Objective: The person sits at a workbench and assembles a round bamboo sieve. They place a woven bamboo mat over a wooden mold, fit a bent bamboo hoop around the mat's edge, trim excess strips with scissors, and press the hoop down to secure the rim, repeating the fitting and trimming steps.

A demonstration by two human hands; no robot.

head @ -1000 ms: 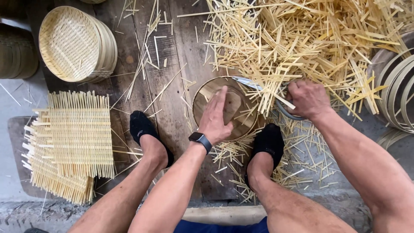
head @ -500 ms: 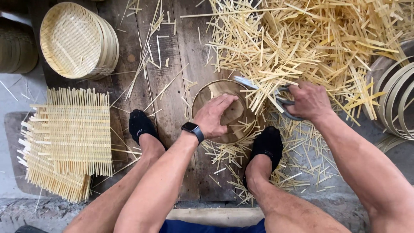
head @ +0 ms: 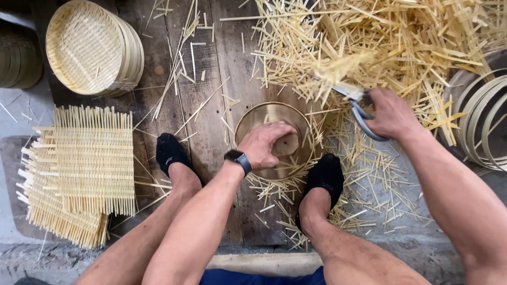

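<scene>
Bamboo is everywhere around you: a thick pile of pale cut strips (head: 391, 47) covers the far right of the dark wooden boards (head: 211, 79), and loose slivers trail down between your feet. Your left hand (head: 266, 145) presses down inside a round bamboo ring (head: 251, 119) that sits on the boards between your two black socks, fingers curled against the piece lying in it; a dark watch (head: 238, 158) wraps that wrist. Your right hand (head: 391, 113) is closed around the handles of a pair of shears (head: 359, 105), held just right of the ring with the blades pointing up and left into the strip pile, where a blurred tuft of strips sits at the tip. To your left lies a stack of flat woven bamboo mats (head: 84, 169), their strip ends sticking out at the edges. Beyond them, a stack of round woven trays (head: 92, 47) leans on its side. Bent bamboo hoops (head: 483, 121) lie at the right edge.
</scene>
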